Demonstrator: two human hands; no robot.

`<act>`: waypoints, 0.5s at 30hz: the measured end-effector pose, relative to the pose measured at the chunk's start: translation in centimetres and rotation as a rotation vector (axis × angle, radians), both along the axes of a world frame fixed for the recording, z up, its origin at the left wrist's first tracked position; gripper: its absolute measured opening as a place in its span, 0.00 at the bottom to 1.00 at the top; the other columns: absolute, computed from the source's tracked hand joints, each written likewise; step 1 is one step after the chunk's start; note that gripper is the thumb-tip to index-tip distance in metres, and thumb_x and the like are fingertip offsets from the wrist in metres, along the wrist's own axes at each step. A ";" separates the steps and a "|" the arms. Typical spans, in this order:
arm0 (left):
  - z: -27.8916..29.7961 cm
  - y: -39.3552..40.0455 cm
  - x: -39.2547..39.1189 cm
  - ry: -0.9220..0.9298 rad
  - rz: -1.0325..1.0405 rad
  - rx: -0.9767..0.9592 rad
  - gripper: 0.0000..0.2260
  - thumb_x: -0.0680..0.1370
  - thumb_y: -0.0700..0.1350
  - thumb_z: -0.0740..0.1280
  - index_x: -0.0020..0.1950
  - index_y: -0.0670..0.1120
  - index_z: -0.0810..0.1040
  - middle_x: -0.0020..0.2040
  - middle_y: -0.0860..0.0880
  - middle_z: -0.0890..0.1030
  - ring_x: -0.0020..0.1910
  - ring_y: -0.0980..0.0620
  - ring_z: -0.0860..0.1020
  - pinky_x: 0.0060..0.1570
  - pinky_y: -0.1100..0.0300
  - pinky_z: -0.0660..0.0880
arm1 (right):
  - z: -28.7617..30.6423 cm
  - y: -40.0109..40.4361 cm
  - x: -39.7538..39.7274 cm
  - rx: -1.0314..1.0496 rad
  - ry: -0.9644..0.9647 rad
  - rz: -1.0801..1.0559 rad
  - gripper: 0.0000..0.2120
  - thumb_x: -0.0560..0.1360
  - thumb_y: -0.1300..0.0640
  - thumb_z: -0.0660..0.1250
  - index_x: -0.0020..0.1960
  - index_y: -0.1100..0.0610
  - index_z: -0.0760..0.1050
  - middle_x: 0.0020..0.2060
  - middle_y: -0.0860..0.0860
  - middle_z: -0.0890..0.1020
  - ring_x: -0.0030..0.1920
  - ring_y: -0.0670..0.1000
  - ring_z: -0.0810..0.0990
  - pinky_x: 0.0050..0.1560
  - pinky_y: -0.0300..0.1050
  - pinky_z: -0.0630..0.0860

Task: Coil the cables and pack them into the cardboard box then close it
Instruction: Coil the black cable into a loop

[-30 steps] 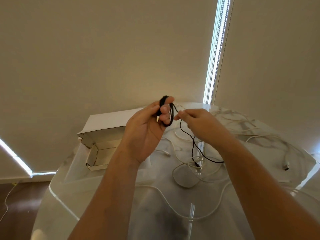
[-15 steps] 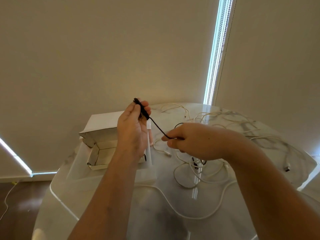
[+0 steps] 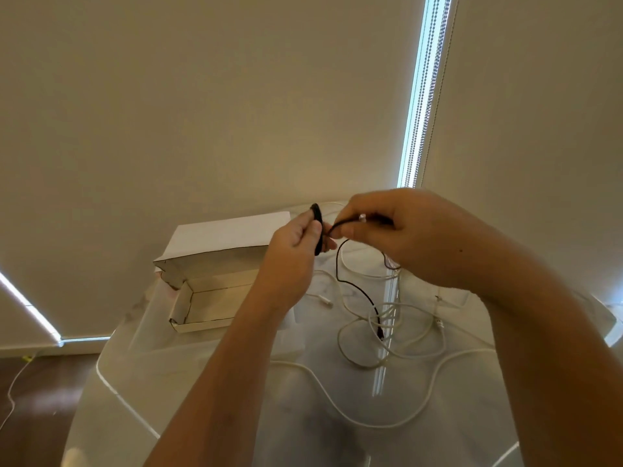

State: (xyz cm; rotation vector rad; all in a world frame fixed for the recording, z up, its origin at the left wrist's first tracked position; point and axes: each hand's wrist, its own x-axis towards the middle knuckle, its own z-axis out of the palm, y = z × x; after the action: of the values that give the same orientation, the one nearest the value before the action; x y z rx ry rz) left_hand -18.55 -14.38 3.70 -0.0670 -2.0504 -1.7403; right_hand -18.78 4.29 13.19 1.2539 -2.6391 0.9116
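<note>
My left hand [image 3: 293,251] grips a small coil of black cable [image 3: 317,227] above the table. My right hand [image 3: 401,237] pinches the same cable's loose strand just right of the coil. The rest of the black cable [image 3: 357,288] hangs down to its plug among the white cables. An open white cardboard box [image 3: 202,298] sits at the back left of the table with its lid [image 3: 222,237] raised. Its visible part holds nothing; my left arm hides its right end. Several loose white cables [image 3: 404,335] lie tangled on the table's right half.
The round glossy marble table [image 3: 188,392] ends at a curved edge on the left, over dark wooden floor [image 3: 40,392]. A thin white cord [image 3: 13,385] trails on the floor. Beige blinds [image 3: 236,96] hang behind the table. One long white cable [image 3: 337,402] loops across the near middle.
My right hand has risen from below the coil back up beside my left hand, bringing the black strand around. The hanging tail of black cable has shortened.
</note>
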 end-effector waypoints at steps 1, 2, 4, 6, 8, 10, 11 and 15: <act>-0.2 0.1 0.0 -0.016 -0.039 0.004 0.13 0.86 0.39 0.56 0.55 0.46 0.80 0.43 0.50 0.83 0.43 0.51 0.79 0.49 0.59 0.77 | 0.0 0.1 -0.3 -0.074 0.015 -0.005 0.07 0.81 0.48 0.65 0.50 0.42 0.81 0.34 0.36 0.81 0.36 0.39 0.77 0.38 0.29 0.72; -0.4 0.3 0.0 -0.039 -0.069 0.013 0.13 0.86 0.38 0.56 0.56 0.45 0.80 0.42 0.50 0.83 0.42 0.52 0.79 0.48 0.60 0.77 | 0.0 0.2 -0.6 -0.134 0.026 -0.017 0.07 0.81 0.49 0.64 0.51 0.43 0.82 0.38 0.38 0.83 0.40 0.40 0.80 0.42 0.31 0.75; -0.5 0.8 0.1 -0.087 -0.112 0.036 0.13 0.86 0.37 0.56 0.59 0.45 0.80 0.42 0.51 0.83 0.40 0.53 0.77 0.47 0.61 0.76 | -0.2 0.3 -1.2 -0.209 0.021 -0.049 0.08 0.82 0.50 0.64 0.53 0.44 0.82 0.44 0.40 0.85 0.46 0.43 0.82 0.51 0.40 0.79; -0.5 1.3 0.4 -0.119 -0.164 0.073 0.14 0.86 0.37 0.55 0.62 0.42 0.79 0.41 0.50 0.83 0.38 0.54 0.76 0.45 0.62 0.76 | -0.5 0.5 -1.9 -0.261 0.001 -0.080 0.08 0.82 0.51 0.65 0.53 0.45 0.83 0.45 0.41 0.85 0.48 0.44 0.83 0.54 0.43 0.79; -0.4 1.6 0.5 -0.123 -0.210 0.102 0.15 0.86 0.36 0.54 0.64 0.39 0.79 0.40 0.48 0.81 0.37 0.53 0.74 0.43 0.62 0.73 | -1.0 0.6 -2.5 -0.323 -0.019 -0.125 0.08 0.81 0.51 0.65 0.53 0.46 0.84 0.45 0.41 0.85 0.48 0.43 0.82 0.54 0.41 0.78; -0.2 1.7 0.6 -0.110 -0.244 0.129 0.16 0.85 0.36 0.53 0.63 0.37 0.80 0.39 0.47 0.80 0.36 0.52 0.71 0.41 0.60 0.71 | -1.5 0.7 -3.3 -0.397 -0.063 -0.182 0.08 0.81 0.51 0.65 0.52 0.46 0.84 0.44 0.43 0.86 0.42 0.44 0.82 0.47 0.39 0.77; -0.1 1.7 0.6 -0.104 -0.260 0.150 0.17 0.85 0.36 0.53 0.63 0.36 0.80 0.37 0.48 0.78 0.35 0.52 0.70 0.41 0.61 0.70 | -1.8 0.7 -3.6 -0.432 -0.093 -0.207 0.08 0.81 0.51 0.66 0.52 0.46 0.84 0.42 0.44 0.86 0.36 0.44 0.80 0.40 0.39 0.76; 0.3 1.7 0.7 -0.098 -0.296 0.228 0.18 0.85 0.37 0.53 0.60 0.37 0.83 0.35 0.47 0.73 0.35 0.53 0.67 0.38 0.61 0.65 | -3.4 0.6 -5.0 -0.504 -0.221 -0.293 0.10 0.82 0.52 0.65 0.54 0.49 0.85 0.26 0.36 0.78 0.23 0.39 0.71 0.33 0.35 0.66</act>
State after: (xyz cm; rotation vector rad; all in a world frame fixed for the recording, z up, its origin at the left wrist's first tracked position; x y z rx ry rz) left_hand -17.89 -12.65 4.01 -0.2291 -1.9735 -2.1869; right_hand -23.74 4.91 9.81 0.6635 -2.4089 1.5935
